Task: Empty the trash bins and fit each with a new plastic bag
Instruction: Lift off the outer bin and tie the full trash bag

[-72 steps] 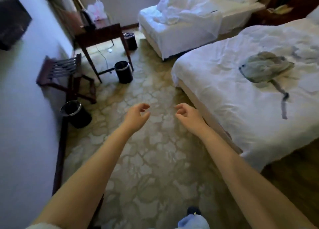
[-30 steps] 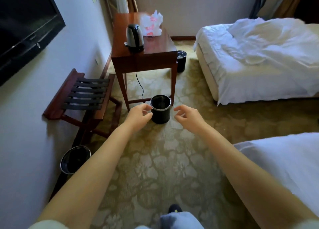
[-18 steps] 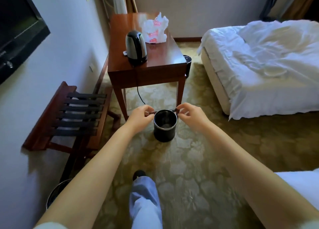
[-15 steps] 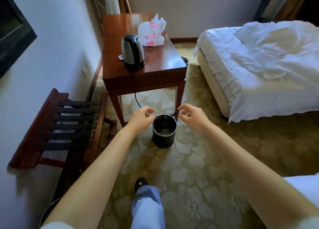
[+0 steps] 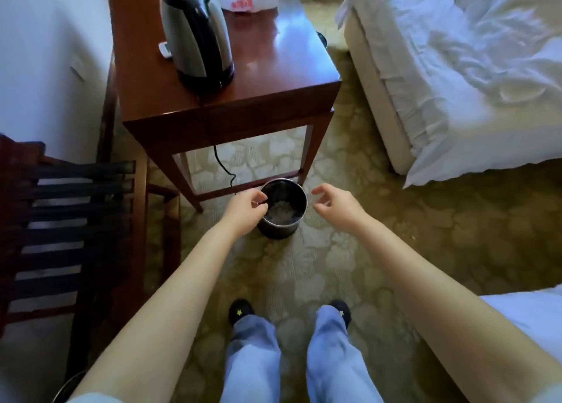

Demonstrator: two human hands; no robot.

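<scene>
fingers (image 5: 259, 196) of left hand (image 5: 243, 212) curled at trash bin (image 5: 281, 231) rim, grip unclear, right hand (image 5: 337, 208) fingers loosely apart beside it

Dim bluish light; wide-angle bend
Glare on the table top (image 5: 287, 42), upper centre; left side murky; edges soft

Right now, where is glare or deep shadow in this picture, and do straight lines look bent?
Head view: bright glare on the wooden table top; the luggage rack at left sits in deep shadow; the wide lens slightly bows the bed edge; the trash bin looks sharp.
</scene>
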